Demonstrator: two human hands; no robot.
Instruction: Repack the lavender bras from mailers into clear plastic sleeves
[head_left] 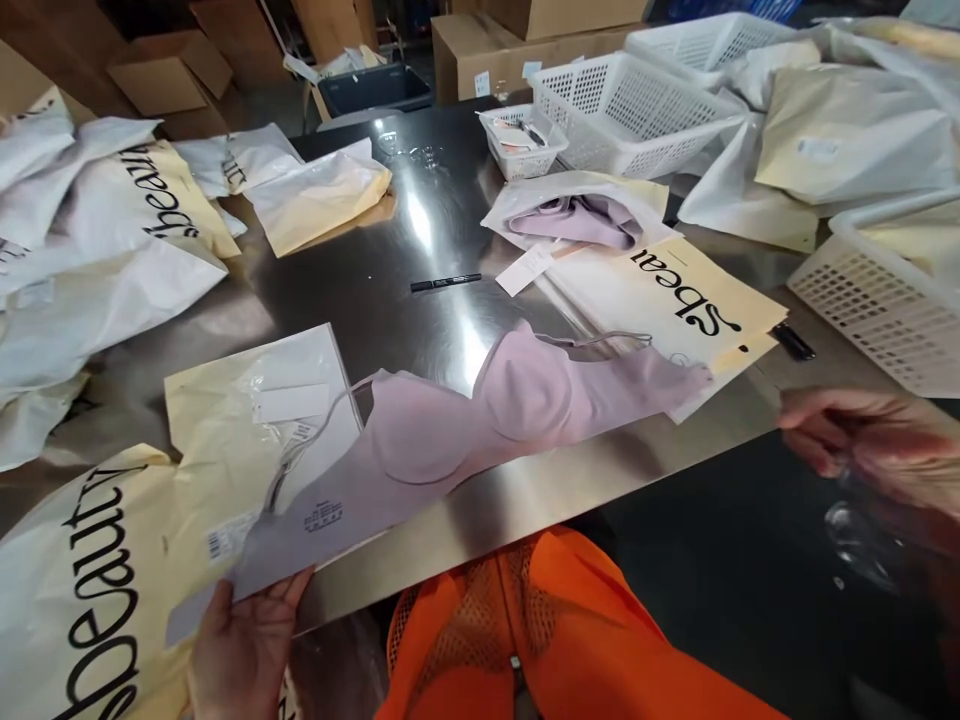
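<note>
A lilac bra (pixel 525 390) lies stretched out across the front of the metal table, cups uppermost, with printed text on its left band. My left hand (pixel 247 640) pinches the lower edge of that band near the table's front edge. Off the table to the right, my right hand (pixel 870 430) is closed and blurred. Something clear and shiny, like a piece of plastic (pixel 862 545), hangs below its fingers. Under the bra's left strap lies a cream bag (pixel 217 430) with a white tag (pixel 291 403) on it.
A black marker (pixel 445 284) lies mid-table. An open bag (pixel 499 215) with folded lilac fabric rests on a printed bag (pixel 675 290). Packed bags (pixel 112 260) pile up at left. White baskets (pixel 637 110) stand at the back right, another basket (pixel 862 300) at the right edge.
</note>
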